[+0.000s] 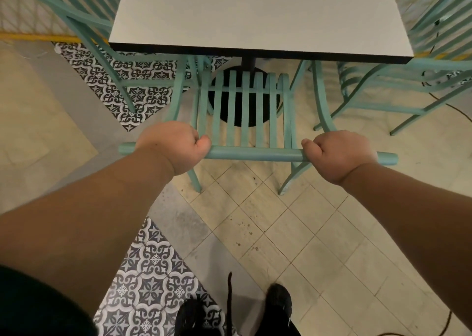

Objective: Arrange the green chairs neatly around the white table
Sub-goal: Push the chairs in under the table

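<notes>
A green slatted chair (245, 111) stands right in front of me, its seat tucked partly under the near edge of the white table (258, 16). My left hand (176, 144) is closed around the left part of the chair's top rail. My right hand (337, 154) grips the same rail near its right end. A second green chair (107, 55) sits at the table's left side. A third green chair (408, 80) stands at the right side, with its legs spread over the floor.
The table's black pedestal base (245, 106) shows through the chair slats. Patterned tiles (150, 272) cover the floor on the left, beige tiles on the right. A dark cable (454, 108) runs along the floor at right. My black shoes (278, 305) stand below.
</notes>
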Motion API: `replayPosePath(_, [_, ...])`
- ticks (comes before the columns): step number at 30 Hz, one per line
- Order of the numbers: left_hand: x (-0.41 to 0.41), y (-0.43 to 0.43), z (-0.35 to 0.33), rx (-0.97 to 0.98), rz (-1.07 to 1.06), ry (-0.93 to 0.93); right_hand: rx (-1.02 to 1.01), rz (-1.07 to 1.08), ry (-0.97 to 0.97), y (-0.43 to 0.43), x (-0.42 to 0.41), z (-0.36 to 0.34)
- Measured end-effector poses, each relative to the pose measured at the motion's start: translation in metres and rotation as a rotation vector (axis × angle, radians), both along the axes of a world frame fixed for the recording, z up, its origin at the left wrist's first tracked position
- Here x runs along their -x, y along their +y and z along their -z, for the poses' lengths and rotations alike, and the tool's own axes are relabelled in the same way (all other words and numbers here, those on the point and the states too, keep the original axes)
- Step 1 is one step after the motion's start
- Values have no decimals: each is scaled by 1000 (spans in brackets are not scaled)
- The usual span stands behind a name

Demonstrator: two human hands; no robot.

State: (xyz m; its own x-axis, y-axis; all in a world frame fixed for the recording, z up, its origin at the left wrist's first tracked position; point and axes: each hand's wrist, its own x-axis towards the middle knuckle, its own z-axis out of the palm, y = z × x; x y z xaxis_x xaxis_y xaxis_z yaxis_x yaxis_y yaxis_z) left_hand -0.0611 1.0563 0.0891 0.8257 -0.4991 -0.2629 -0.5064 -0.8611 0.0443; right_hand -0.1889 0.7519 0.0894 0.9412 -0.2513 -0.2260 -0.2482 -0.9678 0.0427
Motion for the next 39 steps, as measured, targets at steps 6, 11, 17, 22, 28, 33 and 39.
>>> replayPosePath(6, [-3,1,2,-5,1,-6,8,3,12,0,-2,-1])
replayPosePath(11, [-3,0,0,-21,-20,6,6,-2,22,0,-3,-2])
replayPosePath(17, [-4,-2,-4,-23,-64,37,-31,-25,53,-2,-6,2])
replayPosePath(22, [-8,-2,-5,-48,-70,53,-36,-22,85,-2,-9,-3])
replayPosePath(28, [-16,-1,-4,-50,-51,149,-59,6,124,0,-15,-7])
replayPosePath(33, [-27,-2,-15,-59,-46,413,32,66,225,14,-14,-22])
replayPosePath(39, [-22,-27,-58,147,-37,378,-143,217,-31,4,6,-75])
